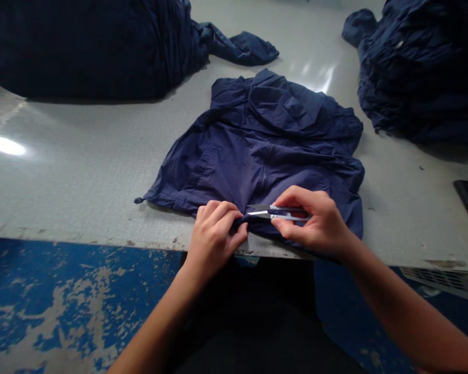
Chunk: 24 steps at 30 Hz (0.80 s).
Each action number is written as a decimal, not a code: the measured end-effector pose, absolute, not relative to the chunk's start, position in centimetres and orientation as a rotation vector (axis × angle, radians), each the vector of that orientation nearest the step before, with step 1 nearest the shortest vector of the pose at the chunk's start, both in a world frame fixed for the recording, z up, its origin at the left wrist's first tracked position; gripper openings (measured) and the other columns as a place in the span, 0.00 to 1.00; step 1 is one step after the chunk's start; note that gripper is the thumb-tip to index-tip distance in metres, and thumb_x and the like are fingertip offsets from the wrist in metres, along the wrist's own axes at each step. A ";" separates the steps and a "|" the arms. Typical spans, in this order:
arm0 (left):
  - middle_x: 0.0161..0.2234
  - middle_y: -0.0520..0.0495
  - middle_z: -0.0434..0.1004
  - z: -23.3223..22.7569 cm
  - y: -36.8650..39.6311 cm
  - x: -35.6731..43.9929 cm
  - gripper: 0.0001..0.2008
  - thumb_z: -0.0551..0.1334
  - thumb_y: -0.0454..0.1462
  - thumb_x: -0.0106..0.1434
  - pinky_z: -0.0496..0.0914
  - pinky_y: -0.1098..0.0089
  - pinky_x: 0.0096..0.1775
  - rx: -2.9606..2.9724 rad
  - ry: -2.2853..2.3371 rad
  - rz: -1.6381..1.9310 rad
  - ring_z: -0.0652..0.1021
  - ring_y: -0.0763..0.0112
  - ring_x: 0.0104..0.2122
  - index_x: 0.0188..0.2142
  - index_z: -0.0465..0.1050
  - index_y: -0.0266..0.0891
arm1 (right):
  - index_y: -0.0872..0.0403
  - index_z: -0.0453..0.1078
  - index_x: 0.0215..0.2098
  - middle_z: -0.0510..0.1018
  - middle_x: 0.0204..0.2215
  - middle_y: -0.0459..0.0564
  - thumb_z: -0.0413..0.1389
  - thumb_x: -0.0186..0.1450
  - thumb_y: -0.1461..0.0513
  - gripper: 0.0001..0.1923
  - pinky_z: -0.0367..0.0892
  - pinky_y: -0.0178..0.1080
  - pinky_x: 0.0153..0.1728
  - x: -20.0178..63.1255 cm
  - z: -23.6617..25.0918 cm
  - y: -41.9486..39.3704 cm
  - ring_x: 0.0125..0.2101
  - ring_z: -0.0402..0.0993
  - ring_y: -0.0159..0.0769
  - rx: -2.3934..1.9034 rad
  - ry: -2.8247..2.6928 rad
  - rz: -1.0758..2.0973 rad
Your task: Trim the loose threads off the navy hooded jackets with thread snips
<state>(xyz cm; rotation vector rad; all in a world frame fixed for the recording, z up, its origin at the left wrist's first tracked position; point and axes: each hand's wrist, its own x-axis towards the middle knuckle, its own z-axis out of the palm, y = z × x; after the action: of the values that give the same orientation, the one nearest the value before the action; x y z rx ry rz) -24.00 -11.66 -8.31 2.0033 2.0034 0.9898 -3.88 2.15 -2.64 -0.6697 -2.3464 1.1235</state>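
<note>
At the near edge of the grey table point(74, 171), toward 6 o'clock, the left hand point(214, 236) comes up from the lower left with its forearm angled inward, knuckles up, fingers curled together and pinched on the hem of a navy garment point(257, 150). Just at 3 o'clock of it, the right hand point(315, 221) reaches in from the lower right, wrist bent, thumb and fingers clamped on a pair of small metal thread snips point(273, 213) whose blades point left at the pinched fabric, nearly touching the left fingertips. The garment lies spread flat in the middle of the table, rumpled toward 12 o'clock. Farther off, a dark blue heap point(89, 47) sits at 10 o'clock and another pile of blue cloth point(425, 72) at 2 o'clock, both well apart from the hands.
</note>
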 end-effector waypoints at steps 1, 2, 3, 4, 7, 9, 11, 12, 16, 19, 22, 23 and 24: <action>0.44 0.44 0.82 -8.3 -11.6 -24.1 0.01 0.65 0.36 0.72 0.68 0.54 0.49 1.977 1.980 1.005 0.76 0.56 0.46 0.42 0.76 0.40 | 0.52 0.75 0.36 0.79 0.26 0.44 0.65 0.63 0.62 0.04 0.63 0.32 0.20 -4.0 -2.8 2.3 0.21 0.71 0.30 -0.635 -2.384 1.117; 0.44 0.44 0.82 -8.2 -11.7 -24.2 0.01 0.65 0.35 0.72 0.68 0.55 0.49 1.946 1.954 1.021 0.76 0.57 0.46 0.41 0.76 0.40 | 0.52 0.75 0.36 0.79 0.26 0.44 0.65 0.63 0.62 0.04 0.64 0.32 0.21 -4.2 -3.1 2.4 0.21 0.71 0.30 -0.600 -2.414 1.119; 0.44 0.45 0.81 -8.2 -11.7 -24.3 0.01 0.66 0.35 0.71 0.68 0.55 0.49 1.915 1.927 1.035 0.76 0.58 0.46 0.41 0.76 0.40 | 0.52 0.75 0.36 0.79 0.26 0.43 0.65 0.63 0.62 0.04 0.64 0.32 0.21 -4.3 -3.5 2.5 0.21 0.71 0.30 -0.566 -2.440 1.126; 0.44 0.45 0.81 -8.1 -11.7 -24.5 0.01 0.66 0.35 0.71 0.68 0.56 0.49 1.892 1.898 1.045 0.76 0.59 0.45 0.41 0.76 0.40 | 0.53 0.75 0.37 0.79 0.26 0.43 0.64 0.63 0.63 0.04 0.64 0.32 0.21 -4.3 -4.0 2.6 0.21 0.71 0.29 -0.530 -2.461 1.134; 0.43 0.46 0.81 -7.8 -11.7 -24.8 0.02 0.67 0.34 0.70 0.67 0.57 0.48 1.856 1.824 1.053 0.75 0.60 0.45 0.41 0.76 0.39 | 0.53 0.74 0.37 0.79 0.26 0.43 0.64 0.64 0.64 0.04 0.65 0.32 0.22 -4.4 -5.1 2.6 0.21 0.72 0.29 -0.431 -2.502 1.115; 0.43 0.45 0.81 -7.7 -11.7 -25.0 0.02 0.68 0.33 0.69 0.67 0.57 0.48 1.848 1.798 1.042 0.75 0.60 0.44 0.40 0.76 0.38 | 0.53 0.75 0.37 0.80 0.27 0.44 0.63 0.64 0.64 0.03 0.66 0.32 0.23 -4.4 -5.6 2.6 0.22 0.74 0.30 -0.383 -2.524 1.074; 0.43 0.45 0.80 -7.7 -11.8 -25.1 0.02 0.68 0.33 0.69 0.66 0.57 0.47 1.841 1.788 1.032 0.75 0.60 0.44 0.40 0.76 0.38 | 0.53 0.75 0.37 0.82 0.28 0.46 0.63 0.64 0.65 0.02 0.67 0.33 0.24 -4.5 -5.9 2.7 0.23 0.75 0.31 -0.362 -2.550 1.033; 0.42 0.45 0.80 -7.7 -11.8 -25.2 0.02 0.68 0.33 0.69 0.66 0.58 0.47 1.840 1.785 1.028 0.75 0.60 0.44 0.40 0.76 0.38 | 0.52 0.75 0.37 0.82 0.28 0.46 0.63 0.65 0.64 0.02 0.68 0.34 0.25 -4.5 -6.0 2.8 0.23 0.76 0.32 -0.358 -2.562 1.018; 0.42 0.46 0.81 -7.7 -11.7 -25.3 0.02 0.68 0.33 0.69 0.66 0.58 0.47 1.838 1.773 1.021 0.75 0.61 0.43 0.40 0.76 0.39 | 0.51 0.77 0.37 0.84 0.29 0.47 0.63 0.65 0.63 0.02 0.71 0.36 0.28 -4.6 -6.4 3.1 0.25 0.78 0.35 -0.331 -2.579 0.963; 0.42 0.46 0.81 -7.7 -11.7 -25.3 0.01 0.67 0.33 0.69 0.66 0.58 0.48 1.833 1.766 1.030 0.76 0.60 0.44 0.40 0.77 0.39 | 0.49 0.78 0.38 0.84 0.29 0.47 0.64 0.65 0.62 0.03 0.73 0.38 0.30 -4.4 -6.8 3.3 0.26 0.79 0.37 -0.293 -2.557 0.938; 0.42 0.46 0.82 -7.6 -11.7 -25.3 0.02 0.67 0.33 0.69 0.66 0.57 0.48 1.837 1.762 1.035 0.76 0.60 0.45 0.41 0.77 0.39 | 0.49 0.78 0.39 0.85 0.30 0.47 0.64 0.66 0.61 0.03 0.74 0.39 0.30 -4.4 -6.9 3.3 0.26 0.80 0.38 -0.293 -2.557 0.938; 0.43 0.46 0.82 -7.6 -11.7 -25.4 0.02 0.67 0.33 0.69 0.66 0.57 0.48 1.837 1.762 1.033 0.76 0.59 0.45 0.41 0.77 0.40 | 0.49 0.78 0.38 0.85 0.30 0.47 0.64 0.66 0.61 0.02 0.74 0.38 0.29 -4.4 -6.9 3.3 0.26 0.80 0.38 -0.292 -2.565 0.936; 0.43 0.46 0.82 -7.6 -11.7 -25.4 0.02 0.67 0.33 0.69 0.66 0.57 0.48 1.837 1.762 1.031 0.76 0.59 0.45 0.41 0.77 0.40 | 0.49 0.78 0.38 0.85 0.30 0.47 0.63 0.66 0.61 0.01 0.74 0.38 0.29 -4.4 -6.9 3.3 0.26 0.80 0.37 -0.283 -2.572 0.931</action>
<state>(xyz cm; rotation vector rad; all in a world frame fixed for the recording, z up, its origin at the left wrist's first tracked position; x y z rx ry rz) -25.37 -11.71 -7.63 1.8371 1.7616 1.0309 -4.44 3.29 -6.94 -0.2834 -2.5724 0.9309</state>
